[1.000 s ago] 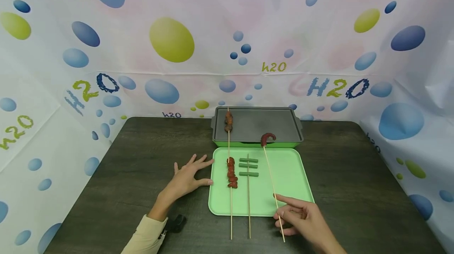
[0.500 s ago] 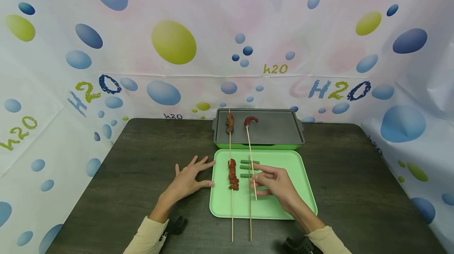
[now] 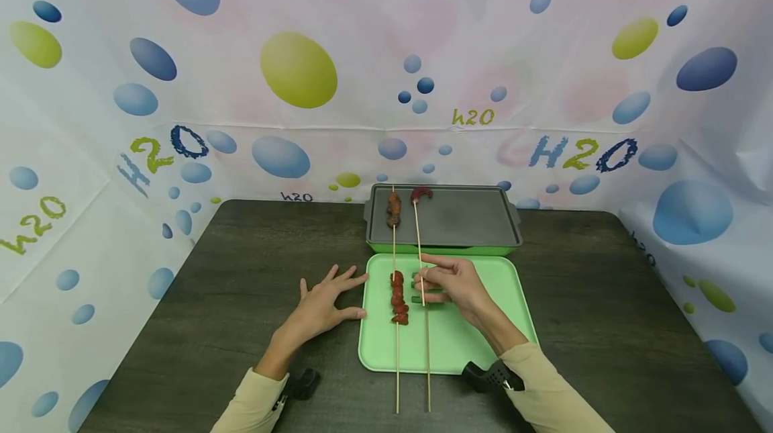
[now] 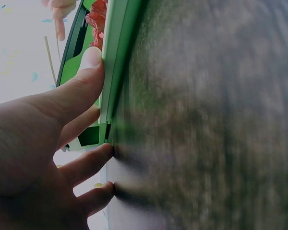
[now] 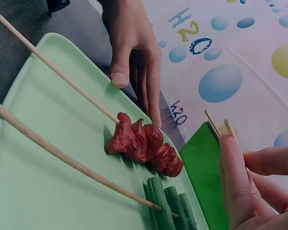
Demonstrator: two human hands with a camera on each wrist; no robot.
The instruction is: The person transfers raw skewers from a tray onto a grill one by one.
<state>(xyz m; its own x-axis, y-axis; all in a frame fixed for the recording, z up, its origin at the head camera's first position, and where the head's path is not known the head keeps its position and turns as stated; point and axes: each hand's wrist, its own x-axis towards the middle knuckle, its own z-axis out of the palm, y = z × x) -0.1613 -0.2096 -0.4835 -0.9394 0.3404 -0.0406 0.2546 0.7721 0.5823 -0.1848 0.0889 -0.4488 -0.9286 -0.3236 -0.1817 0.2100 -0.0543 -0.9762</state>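
Observation:
My right hand (image 3: 455,285) pinches the wooden stick of a skewer (image 3: 417,228). At that skewer's far end, a dark red curled piece (image 3: 421,193) is over the back left of the grill pan (image 3: 471,218). My left hand (image 3: 320,305) touches the left rim of the green tray (image 3: 379,349), fingers spread; in the left wrist view its thumb (image 4: 89,72) is against that rim. A skewer of red meat pieces (image 5: 144,143) lies on the tray. Beside it lies a skewer with green stalk pieces (image 5: 163,206), partly hidden by my right hand in the head view.
A brown meat skewer (image 3: 394,210) lies on the pan's left side, its stick reaching over the tray. The pan stands directly behind the tray on the dark wooden table (image 3: 284,245). A patterned curtain (image 3: 362,37) hangs behind. Both wrists wear black devices (image 3: 302,385).
My right hand has moved left and forward with the skewer, taking the curled piece from the pan's front edge to its back left. The left hand has stayed at the tray rim.

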